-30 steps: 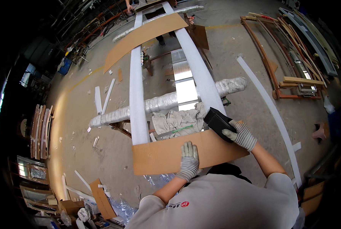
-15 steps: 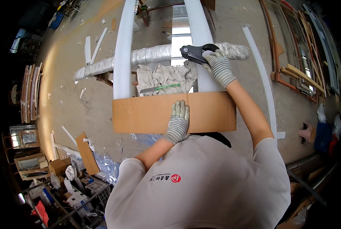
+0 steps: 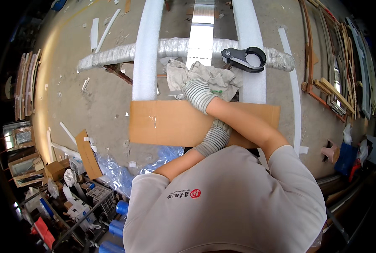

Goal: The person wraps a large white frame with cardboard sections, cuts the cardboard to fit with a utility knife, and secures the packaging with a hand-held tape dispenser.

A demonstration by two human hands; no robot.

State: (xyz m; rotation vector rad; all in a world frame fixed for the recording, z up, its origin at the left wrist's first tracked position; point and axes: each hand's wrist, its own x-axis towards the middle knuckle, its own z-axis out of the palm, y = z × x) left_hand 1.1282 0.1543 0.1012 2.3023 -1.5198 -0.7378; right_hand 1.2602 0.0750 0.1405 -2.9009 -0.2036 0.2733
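My left hand, in a striped grey work glove, lies on a long brown cardboard piece. Its fingers are stretched out, the tips partly covered by my right forearm. Crossing over it, my right gloved hand reaches down to a crumpled grey cloth beyond the cardboard. Under that hand is a green-handled knife, its thin blade showing to the left. The fingers are hidden, so a grip on it cannot be made out. A black tape dispenser rests on the right white foam-wrapped bar.
A left foam-wrapped bar runs parallel, both over a plastic-wrapped crosspiece. A white strip lies on the floor to the right. Frames and wood lengths stand far right. Clear plastic sheeting and a cluttered cart are lower left.
My right hand has let go of the tape dispenser, leaving it on the right bar, and moved left to the knife on the cloth. My left hand has slid right along the cardboard.
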